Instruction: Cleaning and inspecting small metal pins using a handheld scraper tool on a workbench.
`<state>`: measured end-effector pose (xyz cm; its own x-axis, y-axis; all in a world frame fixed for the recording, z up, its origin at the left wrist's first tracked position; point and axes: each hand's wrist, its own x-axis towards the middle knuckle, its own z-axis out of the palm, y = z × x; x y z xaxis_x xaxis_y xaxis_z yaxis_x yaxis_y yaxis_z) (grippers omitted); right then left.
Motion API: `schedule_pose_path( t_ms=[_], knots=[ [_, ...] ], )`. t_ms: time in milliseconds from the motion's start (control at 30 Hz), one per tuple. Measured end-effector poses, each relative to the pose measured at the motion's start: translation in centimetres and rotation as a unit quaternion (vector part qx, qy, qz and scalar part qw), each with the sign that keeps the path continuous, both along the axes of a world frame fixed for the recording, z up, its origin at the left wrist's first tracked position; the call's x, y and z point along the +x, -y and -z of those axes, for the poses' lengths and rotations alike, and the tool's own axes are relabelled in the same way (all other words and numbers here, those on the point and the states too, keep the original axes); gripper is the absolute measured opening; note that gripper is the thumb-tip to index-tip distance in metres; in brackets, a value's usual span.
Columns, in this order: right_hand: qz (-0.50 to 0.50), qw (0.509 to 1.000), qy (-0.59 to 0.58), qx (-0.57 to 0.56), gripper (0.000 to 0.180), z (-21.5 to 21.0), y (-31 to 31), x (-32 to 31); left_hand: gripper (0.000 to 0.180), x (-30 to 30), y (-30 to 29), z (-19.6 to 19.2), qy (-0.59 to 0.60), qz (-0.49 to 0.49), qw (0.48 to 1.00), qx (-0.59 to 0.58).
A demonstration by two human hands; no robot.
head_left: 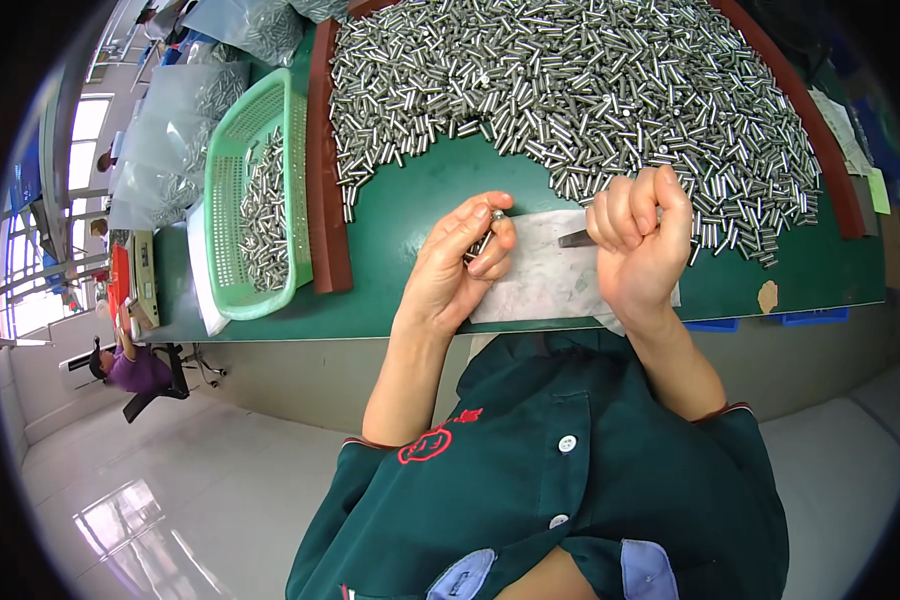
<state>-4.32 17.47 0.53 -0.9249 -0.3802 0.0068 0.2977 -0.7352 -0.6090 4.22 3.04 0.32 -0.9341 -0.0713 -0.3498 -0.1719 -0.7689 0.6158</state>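
Between the fingertips and palm of my left hand (447,262) are a few small metal pins (480,246), the hand closed round them. My right hand (642,240) is closed in a fist on a tool whose flat, dark metal blade (575,239) points left toward the pins, apart from them. The tool's handle is hidden in the fist, so its kind cannot be told. Under both hands lies a smudged white cloth (530,275) at the table's near edge. Beyond them spreads a large heap of shiny cylindrical pins (570,90).
Red-brown rails (328,200) border the heap on the green table (390,300). To the left stands a green mesh basket (222,230) with more pins inside. Clear plastic bags of parts (175,130) lie past it. At far left a person in purple (140,372) is seated.
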Motion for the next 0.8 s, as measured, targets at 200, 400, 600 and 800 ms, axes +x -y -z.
schedule_pose_path(
  t_ms=[200, 400, 600, 800],
  knots=[
    [-0.008, 0.997, 0.032, -0.069, 0.038, 0.1, -0.2, 0.3, 0.015, 1.4, 0.9, -2.8, -0.023, -0.049, 0.994, -0.097],
    [0.002, 0.999, 0.036, -0.027, 0.039, -0.9, -0.7, 0.6, 0.01, 1.4, 7.4, -9.0, -0.076, -0.319, 0.759, -0.562],
    [0.001, 0.999, 0.017, -0.033, 0.038, -1.1, 0.0, 1.2, 0.045, 3.6, 18.9, -8.2, 0.113, -0.225, 0.527, -0.812],
    [0.007, 0.999, -0.006, -0.031, 0.038, -1.0, -0.3, 1.3, 0.027, 8.9, 16.6, -7.1, 0.106, -0.369, 0.447, -0.808]
  ],
)
